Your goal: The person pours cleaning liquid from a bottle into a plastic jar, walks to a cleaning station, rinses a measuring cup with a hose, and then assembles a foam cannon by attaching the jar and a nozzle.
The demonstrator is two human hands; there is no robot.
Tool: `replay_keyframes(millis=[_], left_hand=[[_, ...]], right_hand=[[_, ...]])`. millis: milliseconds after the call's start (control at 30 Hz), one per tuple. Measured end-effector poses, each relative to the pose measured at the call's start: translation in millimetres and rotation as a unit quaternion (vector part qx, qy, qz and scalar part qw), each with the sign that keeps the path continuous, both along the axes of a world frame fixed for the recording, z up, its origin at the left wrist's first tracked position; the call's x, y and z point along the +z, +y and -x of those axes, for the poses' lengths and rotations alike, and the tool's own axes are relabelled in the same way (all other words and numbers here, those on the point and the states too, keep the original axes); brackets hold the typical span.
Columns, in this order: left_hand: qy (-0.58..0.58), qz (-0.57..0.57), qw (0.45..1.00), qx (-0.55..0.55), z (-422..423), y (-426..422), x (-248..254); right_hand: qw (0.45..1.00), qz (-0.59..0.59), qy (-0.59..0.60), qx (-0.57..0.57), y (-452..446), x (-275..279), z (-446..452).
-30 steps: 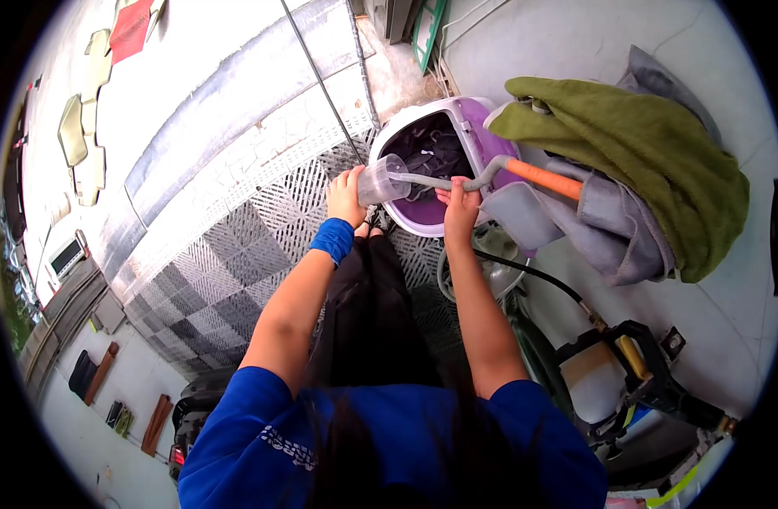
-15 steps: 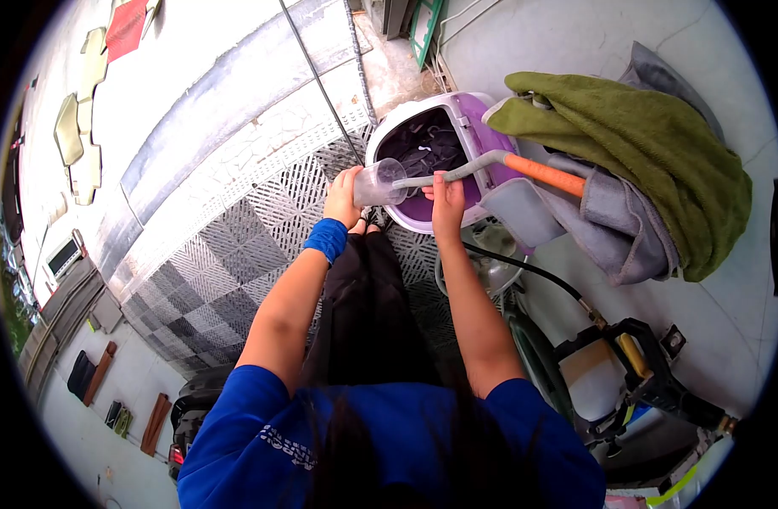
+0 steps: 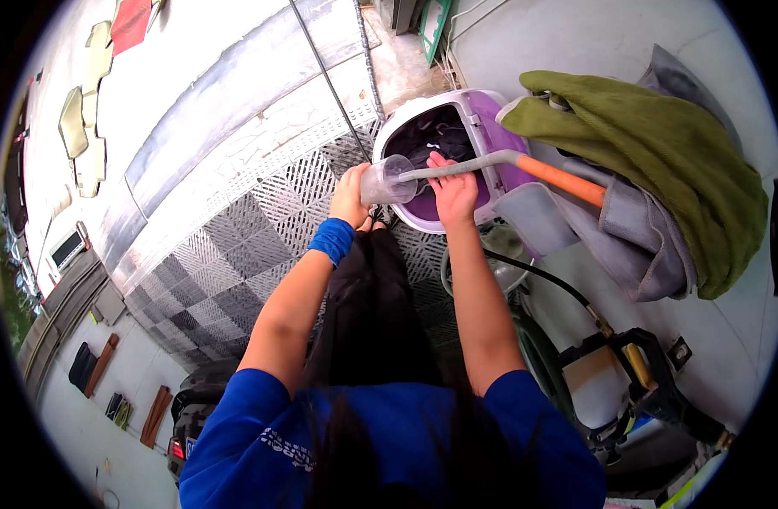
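My left hand (image 3: pixel 349 199), with a blue band at the wrist, is closed around a clear plastic cup (image 3: pixel 385 181) tilted on its side. The end of a grey hose (image 3: pixel 496 158) with an orange section (image 3: pixel 560 181) reaches into the cup's mouth. My right hand (image 3: pixel 457 197) is open, fingers stretched out and palm up, with the hose lying across the fingers. Both hands are over the near side of a white and purple tub (image 3: pixel 424 222) that looks like a small washing machine. Dark cloth (image 3: pixel 431 140) lies inside it.
Green and grey towels (image 3: pixel 643 153) drape at the right, beside the hose. A black hose (image 3: pixel 546 276) leads to a pressure-washer-like machine (image 3: pixel 635 373) at lower right. Grey grid tiles (image 3: pixel 245 229) cover the floor at left. A thin dark pole (image 3: pixel 329 81) leans near the tub.
My right hand has opened from a pinch on the hose to outstretched fingers beneath it. My left hand still holds the cup at the hose end. The view has shifted slightly.
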State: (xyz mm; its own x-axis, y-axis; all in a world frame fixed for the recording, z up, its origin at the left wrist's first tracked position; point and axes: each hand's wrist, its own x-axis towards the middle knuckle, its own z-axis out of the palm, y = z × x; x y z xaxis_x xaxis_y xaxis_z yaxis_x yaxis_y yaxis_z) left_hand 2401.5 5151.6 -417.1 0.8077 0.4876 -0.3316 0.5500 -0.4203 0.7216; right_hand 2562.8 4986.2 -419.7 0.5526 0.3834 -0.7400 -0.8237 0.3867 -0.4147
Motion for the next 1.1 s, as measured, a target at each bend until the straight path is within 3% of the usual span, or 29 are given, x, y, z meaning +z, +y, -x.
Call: replay_keyframes(millis=[300, 400, 1100], left_hand=[[0.006, -0.020, 1.000, 0.000, -1, -1, 1], [0.007, -0.007, 1.000, 0.008, -1, -1, 3], [-0.010, -0.007, 1.000, -0.002, 1, 2, -1]], right_hand=[[0.992, -0.063, -0.005, 0.108, 12, -28, -1], [0.996, -0.018, 0.018, 0.088, 17, -31, 4], [0.995, -0.017, 0.071, 0.066, 21, -36, 13]])
